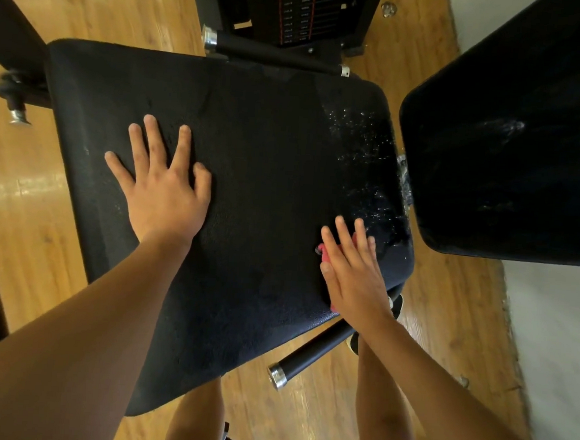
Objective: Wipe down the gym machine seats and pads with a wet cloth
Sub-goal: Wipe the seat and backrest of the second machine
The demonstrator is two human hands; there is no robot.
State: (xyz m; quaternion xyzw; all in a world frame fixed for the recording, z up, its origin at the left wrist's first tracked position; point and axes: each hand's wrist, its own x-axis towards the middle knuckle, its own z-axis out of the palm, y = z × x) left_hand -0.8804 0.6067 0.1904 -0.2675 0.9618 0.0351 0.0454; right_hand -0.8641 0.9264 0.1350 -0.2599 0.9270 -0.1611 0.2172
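Black textured vinyl covers the seat pad [250,182], which lies flat below me, tilted in my view so its near corner points toward my legs and its far edge faces the weight stack [306,11]. I cannot tell which of its sides is the longer.

My left hand [167,190] rests flat on the pad's left half, fingers spread and straight, gripping nothing.

My right hand [354,269] presses down with straight fingers on the red cloth [325,253] at the pad's right edge. The cloth is mostly hidden under my palm. Red shows beside my thumb and again at my wrist, so it seems to lie lengthwise along my hand, which points away from me.

Water droplets [362,146] speckle the pad beyond my right fingers. A second black pad [509,149] stands just beside the seat on the right, streaked with wet.
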